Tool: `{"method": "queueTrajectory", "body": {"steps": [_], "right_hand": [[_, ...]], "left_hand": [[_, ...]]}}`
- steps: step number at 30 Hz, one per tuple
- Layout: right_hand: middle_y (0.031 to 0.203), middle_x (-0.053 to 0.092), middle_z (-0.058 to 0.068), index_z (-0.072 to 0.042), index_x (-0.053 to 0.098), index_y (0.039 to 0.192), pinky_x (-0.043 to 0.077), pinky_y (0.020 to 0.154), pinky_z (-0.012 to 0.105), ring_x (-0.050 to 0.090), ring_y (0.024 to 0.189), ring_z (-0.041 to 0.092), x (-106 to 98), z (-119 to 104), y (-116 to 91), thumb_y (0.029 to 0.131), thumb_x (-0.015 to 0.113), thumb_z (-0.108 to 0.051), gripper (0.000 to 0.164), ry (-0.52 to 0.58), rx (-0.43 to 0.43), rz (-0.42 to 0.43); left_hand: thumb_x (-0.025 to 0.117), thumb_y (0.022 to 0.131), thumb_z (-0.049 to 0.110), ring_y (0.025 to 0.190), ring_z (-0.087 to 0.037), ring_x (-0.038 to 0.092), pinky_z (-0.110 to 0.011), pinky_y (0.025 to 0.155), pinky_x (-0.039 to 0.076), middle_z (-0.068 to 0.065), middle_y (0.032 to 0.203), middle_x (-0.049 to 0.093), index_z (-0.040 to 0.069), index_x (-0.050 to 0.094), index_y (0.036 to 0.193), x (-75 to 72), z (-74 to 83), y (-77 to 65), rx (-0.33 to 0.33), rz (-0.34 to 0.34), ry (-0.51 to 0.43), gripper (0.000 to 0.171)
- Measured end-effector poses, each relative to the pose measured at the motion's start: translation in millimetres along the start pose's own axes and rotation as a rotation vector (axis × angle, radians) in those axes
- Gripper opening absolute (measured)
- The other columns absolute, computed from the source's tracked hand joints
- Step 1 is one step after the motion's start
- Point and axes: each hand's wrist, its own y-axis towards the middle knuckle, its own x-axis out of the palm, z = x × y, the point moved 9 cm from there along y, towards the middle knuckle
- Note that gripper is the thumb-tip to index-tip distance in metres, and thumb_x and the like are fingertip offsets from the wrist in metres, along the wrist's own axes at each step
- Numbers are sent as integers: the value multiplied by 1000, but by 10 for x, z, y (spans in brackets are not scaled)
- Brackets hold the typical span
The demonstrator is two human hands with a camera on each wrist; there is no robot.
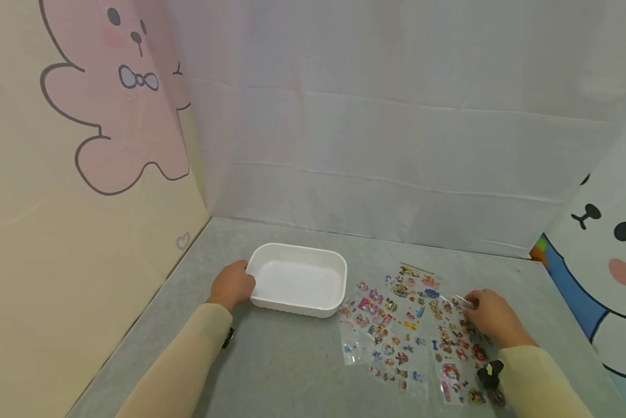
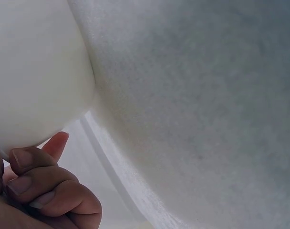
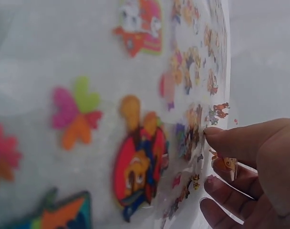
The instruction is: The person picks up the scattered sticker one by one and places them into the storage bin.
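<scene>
**White tray (image 1: 298, 281) lies crosswise, sticker sheets (image 1: 386, 334) run front to back**

A pale yellow cloth (image 1: 36, 261) bearing a pink bear (image 1: 130, 116) hangs along the left edge of the grey table (image 1: 286, 371). Next comes the left hand (image 1: 232, 284), fingers curled, gripping the tray by its left end. The tray sits upright, mouth upward, toward the table's back left corner; its long axis runs left to right, roughly parallel to the back edge, with one short end facing the left hand and the other facing the sheets.

Just beside that right end, clear sheets of colourful cartoon stickers lie overlapping; how many there are, I cannot tell. Their long axes run from the back edge toward the front. The right-hand sheet (image 1: 451, 355) points its far end at the back edge, and there the right hand (image 1: 494, 316) pinches its film between thumb and fingers. Beyond the table's right edge hangs a panel (image 1: 586, 278) with a white animal face.
</scene>
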Motion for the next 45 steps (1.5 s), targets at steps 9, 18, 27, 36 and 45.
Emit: {"method": "queueTrajectory", "body": {"steps": [9, 18, 27, 36, 45], "right_hand": [[92, 62, 20, 10, 61, 106, 50, 73, 51, 59, 82, 30, -5, -1, -20, 94, 69, -10, 25, 17, -4, -40], [87, 56, 14, 5, 58, 99, 46, 70, 47, 54, 80, 29, -72, 60, -32, 95, 67, -10, 18, 87, -30, -14], [91, 66, 14, 11, 62, 109, 49, 65, 41, 60, 79, 25, -193, 91, -78, 106, 50, -13, 27, 163, -100, 40], [110, 70, 21, 11, 65, 124, 53, 74, 40, 64, 94, 28, -266, 223, -137, 107, 55, -27, 42, 309, -46, 27], [110, 72, 13, 16, 58, 134, 57, 71, 26, 65, 85, 6, -293, 402, -188, 108, 55, -36, 58, 546, 30, 45]], "left_hand": [[46, 92, 9, 111, -37, 63, -56, 98, 47, -23, 129, 66, -6, 59, 137, -3, 17, -8, 7, 11, 9, 49], [46, 93, 10, 108, -36, 63, -56, 96, 48, -22, 129, 66, -6, 59, 137, 27, -9, 17, 2, 7, 9, 48], [46, 92, 11, 108, -36, 62, -55, 97, 48, -23, 130, 66, -5, 59, 138, 25, -23, 26, 7, 15, 6, 50], [46, 92, 11, 109, -36, 62, -56, 97, 47, -22, 130, 66, -5, 59, 137, 13, -12, 17, 11, 14, 9, 49], [46, 93, 10, 109, -36, 62, -56, 97, 48, -22, 130, 66, -5, 59, 137, 15, -19, 21, 12, 15, 4, 49]]}}
